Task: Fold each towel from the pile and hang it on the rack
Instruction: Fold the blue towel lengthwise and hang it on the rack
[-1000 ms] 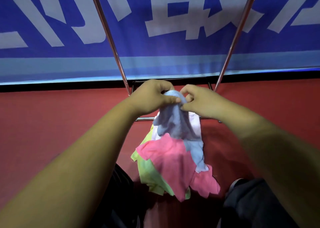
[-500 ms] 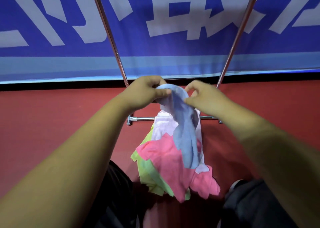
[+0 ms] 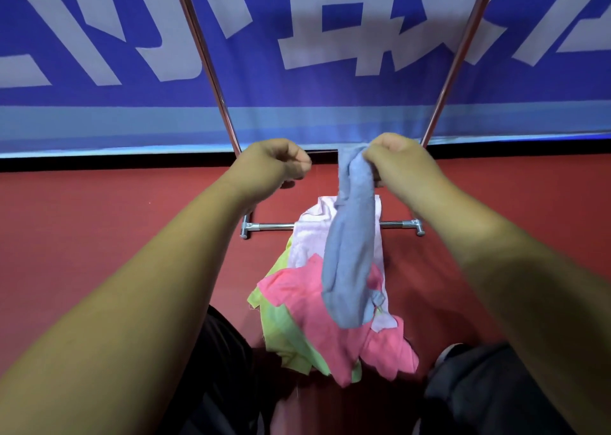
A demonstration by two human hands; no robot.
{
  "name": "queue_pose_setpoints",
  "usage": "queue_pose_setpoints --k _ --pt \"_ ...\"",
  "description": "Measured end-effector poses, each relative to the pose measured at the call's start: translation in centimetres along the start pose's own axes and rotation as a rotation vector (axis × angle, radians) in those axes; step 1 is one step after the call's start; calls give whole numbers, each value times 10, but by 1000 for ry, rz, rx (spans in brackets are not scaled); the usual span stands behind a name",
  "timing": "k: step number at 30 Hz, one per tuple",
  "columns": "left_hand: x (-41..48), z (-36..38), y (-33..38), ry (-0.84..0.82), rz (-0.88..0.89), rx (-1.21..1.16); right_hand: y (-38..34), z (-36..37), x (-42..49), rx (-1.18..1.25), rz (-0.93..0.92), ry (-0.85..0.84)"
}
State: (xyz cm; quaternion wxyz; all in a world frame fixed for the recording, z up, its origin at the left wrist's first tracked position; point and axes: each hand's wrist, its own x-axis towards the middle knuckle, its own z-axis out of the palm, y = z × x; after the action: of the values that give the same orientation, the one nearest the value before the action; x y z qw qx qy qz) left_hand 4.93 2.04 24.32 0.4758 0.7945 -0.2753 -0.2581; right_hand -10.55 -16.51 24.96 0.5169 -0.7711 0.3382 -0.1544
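Blue terry towel (image 3: 350, 253) hangs twisted lengthwise from right hand (image 3: 398, 162) pinching its top, above pink-green-white towel pile (image 3: 307, 305) on red floor (image 3: 99, 220). Left hand (image 3: 274, 165) curled, empty. Chrome tube rack (image 3: 211, 71): top cut off.

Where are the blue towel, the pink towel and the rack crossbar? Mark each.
blue towel (image 3: 350, 253), head view, middle of the hanging cloth.
pink towel (image 3: 307, 305), head view, flat upper part.
rack crossbar (image 3: 274, 225), head view, bare left stretch.

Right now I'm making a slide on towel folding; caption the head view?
Right hand holds a blue towel above the colourful pile; left hand curled, empty, before the rack.
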Motion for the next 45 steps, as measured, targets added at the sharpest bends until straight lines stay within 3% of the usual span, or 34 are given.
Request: queue_pose_setpoints --k 4,8,13,17,23,27,34,39,45 --pt "4 18 -4 -22 -32 95 1 8 -7 -163 -7 -138" --pt "8 30 -12 -151 -23 173 -6 8 -12 -285 -89 -115" --pt "2 40 -4 -291 24 209 -14 0 -16 -276 -114 -114" --pt "5 46 -5 -362 -37 257 -11 -4 -17 -260 -122 -110" --pt "10 49 2 -127 -179 -16 1 -15 -13 -248 -88 -94" --pt "15 45 6 14 -137 -216 18 -20 -8 -330 -91 -131" --pt "9 52 11 -98 68 -161 21 -21 -12 -124 -146 -184" --pt "3 53 18 -151 99 -132 22 -15 -10 -12 -45 -193" --pt "1 51 19 -209 98 -160 25 -11 -6 181 12 -337"
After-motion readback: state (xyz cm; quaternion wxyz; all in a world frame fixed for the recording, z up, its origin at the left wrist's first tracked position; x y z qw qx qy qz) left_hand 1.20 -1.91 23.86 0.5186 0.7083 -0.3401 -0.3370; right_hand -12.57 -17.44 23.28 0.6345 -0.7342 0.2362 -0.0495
